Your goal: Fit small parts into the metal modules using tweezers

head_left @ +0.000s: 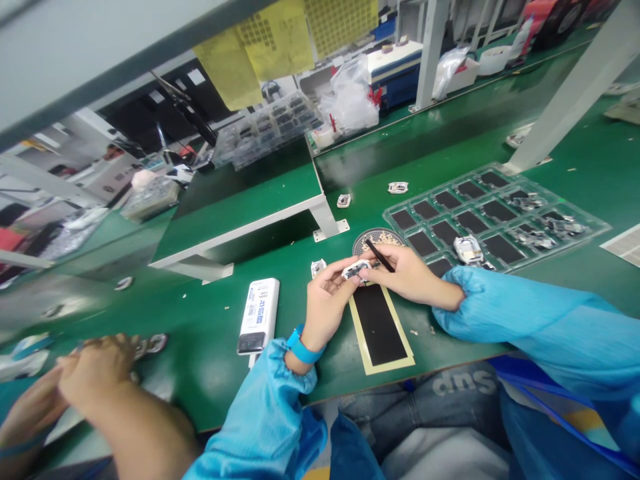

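Observation:
My left hand [326, 299] is closed on a small white plastic housing [355, 271] with dark electronic parts showing inside. Between the fingers of my right hand [413, 275] is a slim black pen-like tool [379, 255], its upper end pointing away to the left. The right thumb rests at the housing's edge; whether the tool's lower end touches anything is hidden. Under both hands lies a black sheet on yellow backing [383, 327]. Just beyond them is a round perforated dish [364, 238] holding tiny pale pieces. Another white housing [318, 268] lies left of my fingers.
A clear compartment tray [493, 217] with dark screens and loose parts lies to the right. On the left are a white power bank [259, 317] and a co-worker's hands [97, 373]. A raised green shelf [245, 193] and a slanted metal post [565, 93] stand beyond.

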A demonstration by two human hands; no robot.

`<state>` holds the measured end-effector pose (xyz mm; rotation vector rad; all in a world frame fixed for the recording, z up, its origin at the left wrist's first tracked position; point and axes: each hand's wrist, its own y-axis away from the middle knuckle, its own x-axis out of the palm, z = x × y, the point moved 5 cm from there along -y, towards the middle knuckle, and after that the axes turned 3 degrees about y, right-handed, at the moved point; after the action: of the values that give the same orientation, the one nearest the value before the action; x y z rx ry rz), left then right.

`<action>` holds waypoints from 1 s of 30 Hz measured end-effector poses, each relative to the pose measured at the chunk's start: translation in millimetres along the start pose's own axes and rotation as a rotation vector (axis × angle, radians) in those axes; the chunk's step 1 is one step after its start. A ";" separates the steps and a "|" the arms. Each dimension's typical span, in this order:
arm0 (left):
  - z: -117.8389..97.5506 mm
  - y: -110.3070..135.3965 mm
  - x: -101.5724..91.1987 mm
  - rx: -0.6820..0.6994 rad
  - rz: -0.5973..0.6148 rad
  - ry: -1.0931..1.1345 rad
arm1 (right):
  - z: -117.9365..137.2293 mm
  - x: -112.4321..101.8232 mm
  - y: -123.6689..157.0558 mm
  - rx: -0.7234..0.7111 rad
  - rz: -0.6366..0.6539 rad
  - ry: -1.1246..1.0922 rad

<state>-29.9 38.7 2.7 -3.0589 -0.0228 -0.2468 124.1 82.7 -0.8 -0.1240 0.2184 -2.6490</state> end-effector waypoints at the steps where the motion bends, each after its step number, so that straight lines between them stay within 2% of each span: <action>1: 0.5 0.1 0.2 -0.003 -0.007 0.001 | 0.0 -0.3 -0.2 0.002 -0.002 0.011; 5: 3.8 -0.4 -0.2 -0.039 -0.018 -0.049 | -0.5 -3.3 -2.2 0.010 -0.006 0.065; 11: 0.0 0.5 -1.2 -0.016 -0.051 -0.101 | -1.3 -2.4 -4.2 0.066 0.073 0.102; 16: 1.5 5.3 2.3 -0.015 -0.108 -0.044 | 4.1 0.9 0.2 0.090 -0.018 0.005; 19: 3.2 7.7 6.1 0.008 -0.140 -0.064 | 3.3 1.2 3.6 0.096 -0.095 0.000; 22: 4.1 6.7 8.8 0.027 -0.141 -0.083 | 0.4 -1.3 3.1 0.086 -0.117 0.017; 24: 3.3 3.8 8.0 0.054 -0.132 -0.110 | 0.1 -4.0 -0.8 0.058 -0.065 0.074; 27: -1.9 -0.4 3.1 0.150 -0.137 -0.285 | 7.2 -11.2 -8.0 -0.048 0.038 0.322; 30: -8.7 -1.3 1.0 0.259 -0.139 -0.501 | 23.7 -22.7 -9.4 -0.220 -0.014 0.549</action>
<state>-30.3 39.4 11.6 -2.7772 -0.2707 0.4803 142.9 98.4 23.0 0.5380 0.6878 -2.6079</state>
